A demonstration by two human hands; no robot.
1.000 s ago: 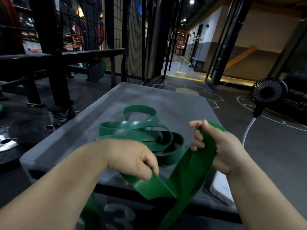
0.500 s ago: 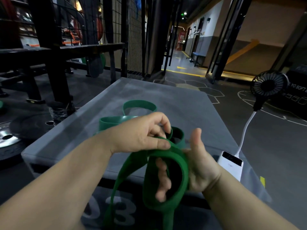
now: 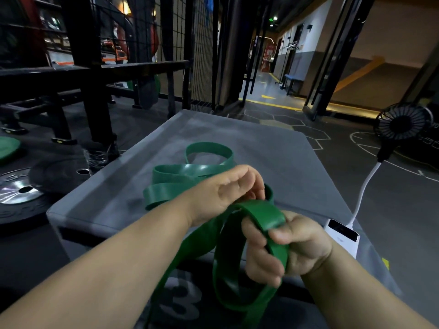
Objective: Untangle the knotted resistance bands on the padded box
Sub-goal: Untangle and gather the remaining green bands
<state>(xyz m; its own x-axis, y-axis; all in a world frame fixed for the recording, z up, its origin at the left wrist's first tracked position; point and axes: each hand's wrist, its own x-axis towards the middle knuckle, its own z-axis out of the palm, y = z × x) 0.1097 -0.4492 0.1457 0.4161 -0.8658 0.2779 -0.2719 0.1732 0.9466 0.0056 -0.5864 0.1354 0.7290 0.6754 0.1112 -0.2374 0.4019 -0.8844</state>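
Observation:
Green resistance bands [image 3: 180,176] lie in tangled loops on the grey padded box [image 3: 273,153]. A wide green band [image 3: 266,214] runs from the pile to my hands and hangs in loops over the box's near edge. My right hand [image 3: 292,248] grips this band, which wraps over its fingers with the thumb pressing on top. My left hand [image 3: 230,191] sits just above and left of it, fingers curled at the band where it meets the pile; the exact contact is hidden behind the fingers.
A white power bank [image 3: 342,236] lies on the box's right edge, with a cable to a black fan [image 3: 401,124]. Weight plates [image 3: 26,188] lie on the floor at left, beside a black rack [image 3: 85,67] and wire mesh.
My right hand has closed its fingers and thumb round the wide band, which was only draped over an open palm. My left hand has stayed at the band near the pile.

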